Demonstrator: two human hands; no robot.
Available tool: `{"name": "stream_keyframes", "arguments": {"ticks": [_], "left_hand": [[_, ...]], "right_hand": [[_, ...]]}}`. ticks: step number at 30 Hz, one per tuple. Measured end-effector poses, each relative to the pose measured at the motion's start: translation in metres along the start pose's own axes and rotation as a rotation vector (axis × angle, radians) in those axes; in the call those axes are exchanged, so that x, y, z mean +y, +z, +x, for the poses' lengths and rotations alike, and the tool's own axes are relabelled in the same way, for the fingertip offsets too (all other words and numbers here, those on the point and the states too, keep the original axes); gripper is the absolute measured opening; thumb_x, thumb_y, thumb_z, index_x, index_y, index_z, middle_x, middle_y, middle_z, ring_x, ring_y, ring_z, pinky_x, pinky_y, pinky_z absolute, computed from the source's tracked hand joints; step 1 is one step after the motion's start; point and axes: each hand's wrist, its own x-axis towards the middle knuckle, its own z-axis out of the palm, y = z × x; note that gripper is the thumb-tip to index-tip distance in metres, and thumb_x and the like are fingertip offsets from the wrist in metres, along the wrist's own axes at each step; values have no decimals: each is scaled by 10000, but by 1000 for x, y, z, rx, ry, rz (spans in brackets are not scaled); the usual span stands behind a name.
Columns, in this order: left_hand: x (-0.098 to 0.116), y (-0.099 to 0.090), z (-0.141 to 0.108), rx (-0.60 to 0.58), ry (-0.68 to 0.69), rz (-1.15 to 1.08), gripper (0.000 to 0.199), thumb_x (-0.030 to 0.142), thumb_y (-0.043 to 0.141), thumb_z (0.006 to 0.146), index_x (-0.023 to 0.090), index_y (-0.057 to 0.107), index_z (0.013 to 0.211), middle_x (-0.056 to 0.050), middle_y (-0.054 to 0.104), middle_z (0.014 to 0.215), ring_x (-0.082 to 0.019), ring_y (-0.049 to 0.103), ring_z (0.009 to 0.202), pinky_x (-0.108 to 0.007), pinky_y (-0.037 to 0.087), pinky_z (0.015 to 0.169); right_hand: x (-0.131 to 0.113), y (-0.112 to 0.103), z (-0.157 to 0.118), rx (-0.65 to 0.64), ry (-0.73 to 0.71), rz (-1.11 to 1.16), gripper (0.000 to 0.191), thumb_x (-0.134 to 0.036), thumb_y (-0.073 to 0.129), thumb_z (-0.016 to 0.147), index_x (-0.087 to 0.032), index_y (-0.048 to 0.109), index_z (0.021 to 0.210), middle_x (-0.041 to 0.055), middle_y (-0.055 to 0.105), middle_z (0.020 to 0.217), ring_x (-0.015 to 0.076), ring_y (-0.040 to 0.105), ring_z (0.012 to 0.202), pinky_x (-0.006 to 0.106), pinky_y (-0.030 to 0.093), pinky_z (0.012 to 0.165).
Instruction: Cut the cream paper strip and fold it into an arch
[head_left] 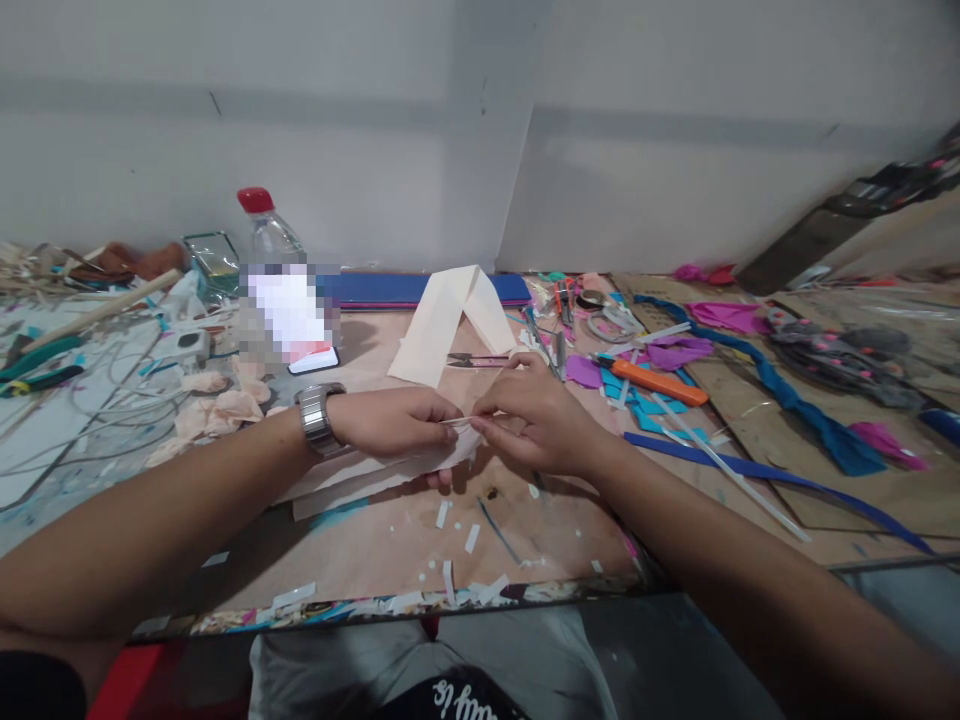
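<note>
My left hand (397, 420), with a metal watch (320, 420) at the wrist, is closed on a pale paper strip (375, 478) that trails to the left under the forearm. The thumb lies on top and fingertips show beneath the paper. My right hand (536, 415) meets it at the strip's gathered end, thumb and forefinger pinched together on the thin edge. Just beyond the hands a cream paper band (431, 325) stands bent into a peak. Behind its right leg lies a pair of small thread snips (476, 360), partly hidden by the paper.
A phone (300, 320) leans at a bottle with a red cap (256, 200). To the right lie an orange utility knife (652, 380), a blue ribbon (765, 470) and coloured paper scraps. Green-handled pliers (41, 360) and cables are at left. White paper snippets (472, 538) litter the front edge.
</note>
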Motion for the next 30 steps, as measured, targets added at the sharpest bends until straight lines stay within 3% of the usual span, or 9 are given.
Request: {"name": "stream_keyframes", "arguments": {"ticks": [8,14,19,26,30], "left_hand": [[-5,2,-1,-96,-60,-112,149,201,493,947,167,608,1036,-80,751,939,-179,718,815,-322,582,791],[-3,-2,-5,-56,28,127,153,299,574,961,162,643,953,-47,723,880,-154,641,779,-264,527,727],[-3,1,-7,-149,17,-40,288,423,528,1026,180,661,949,-64,729,848,-167,648,758,-281,539,717],[-5,0,-6,-58,-10,10,358,491,623,973,155,690,871,-43,699,784,-139,608,672,-260,533,673],[-5,0,-6,-239,-61,-73,390,495,557,1008,149,733,970,-76,730,802,-161,656,666,-287,566,671]], "right_hand": [[10,-14,0,12,-6,45,94,-243,593,900,-216,631,819,10,715,769,197,653,764,468,323,1012],[27,-22,0,6,0,39,78,-238,593,867,-223,611,793,19,690,759,196,638,743,450,371,976],[51,-31,-4,22,36,6,106,-256,599,864,-223,611,764,20,704,758,196,637,727,450,380,973],[73,-51,-10,110,103,-98,144,-309,605,874,-224,636,762,37,726,756,229,650,754,433,414,880],[82,-58,-13,156,161,-151,128,-297,610,856,-223,636,755,44,726,758,236,650,751,432,427,864]]}}
